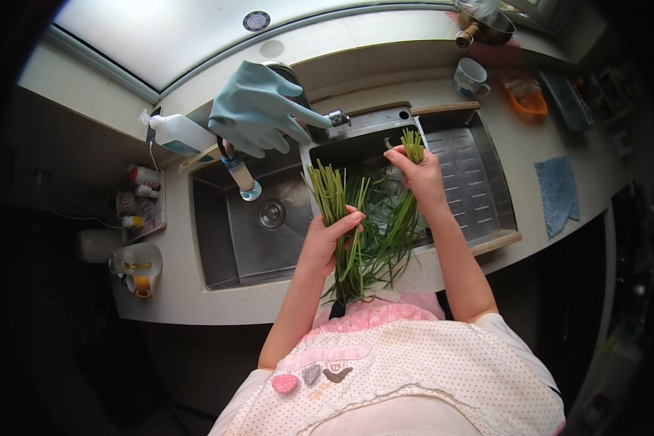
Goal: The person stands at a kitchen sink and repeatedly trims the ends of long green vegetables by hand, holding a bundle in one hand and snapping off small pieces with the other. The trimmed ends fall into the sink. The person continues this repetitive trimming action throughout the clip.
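My left hand is closed round a thick bunch of long green stems, which look like garlic chives. Their cut ends point up, and the leaves hang to the counter's front edge. In my right hand is a smaller bunch of the same greens, cut ends upward, its leaves trailing down to the left. A small loose piece sits at my right thumb and fingertip. Below and between both hands, more leaves lie in the right-hand basin of a steel double sink.
The left basin has a drain and a faucet with a filter. A rubber glove drapes over the tap area. A slotted steel drainer adjoins on the right. Beyond are a mug, an orange basket and a blue cloth.
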### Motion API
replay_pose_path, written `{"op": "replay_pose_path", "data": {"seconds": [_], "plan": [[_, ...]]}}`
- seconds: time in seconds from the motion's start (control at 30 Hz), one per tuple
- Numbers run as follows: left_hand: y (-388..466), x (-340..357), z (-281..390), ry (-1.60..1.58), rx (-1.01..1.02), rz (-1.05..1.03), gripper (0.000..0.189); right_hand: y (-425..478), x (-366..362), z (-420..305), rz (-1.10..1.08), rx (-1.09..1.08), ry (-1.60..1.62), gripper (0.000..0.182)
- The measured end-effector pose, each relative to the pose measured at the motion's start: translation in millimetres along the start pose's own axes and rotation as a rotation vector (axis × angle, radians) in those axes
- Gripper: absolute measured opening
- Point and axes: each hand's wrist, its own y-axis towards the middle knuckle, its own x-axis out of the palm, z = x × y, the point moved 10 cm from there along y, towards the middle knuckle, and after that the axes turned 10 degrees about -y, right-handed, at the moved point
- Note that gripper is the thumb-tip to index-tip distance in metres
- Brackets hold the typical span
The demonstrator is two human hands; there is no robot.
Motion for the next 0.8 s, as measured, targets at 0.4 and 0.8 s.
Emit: {"op": "replay_pose_path", "data": {"seconds": [0.4, 0.8], "plan": [[5.1, 6.1, -4.7, -0.038, -0.019, -0.034, 0.021, -42.1, 55.0, 11.4, -0.358, 0.179, 0.174, 0.017], [2.4, 7.3, -3.2, -0.119, -0.121, -0.062, 0.014, -46.8, 55.4, 8.0, -0.490, 0.099, 0.111, 0.011]]}}
